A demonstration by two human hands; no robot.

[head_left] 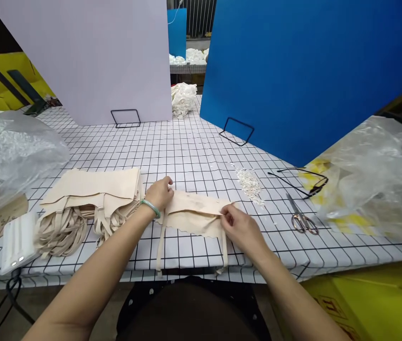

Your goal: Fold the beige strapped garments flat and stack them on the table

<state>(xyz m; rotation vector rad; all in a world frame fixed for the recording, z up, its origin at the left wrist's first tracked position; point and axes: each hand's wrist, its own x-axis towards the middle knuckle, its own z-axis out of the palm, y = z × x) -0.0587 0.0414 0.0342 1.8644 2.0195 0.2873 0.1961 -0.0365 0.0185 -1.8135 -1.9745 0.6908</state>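
Note:
A beige strapped garment (194,222) lies spread on the checked cloth in front of me, its two thin straps hanging toward the table's front edge. At its left end, my left hand (160,194) has curled fingers on the fabric; a pale green bangle (150,208) circles that wrist. My right hand (240,226) pinches the garment's right end between thumb and fingers. Left of my left hand sits a stack of similar beige garments (94,182), with bunched straps (62,232) drooping in front. What lies under my left fingertips is partly hidden.
Scissors (302,221), black-framed glasses (316,187) and a pile of small white bits (250,184) lie to the right. A white device (19,241) with a cable stands left. Plastic bags (12,156) flank both sides. White (115,61) and blue (286,71) boards rise behind.

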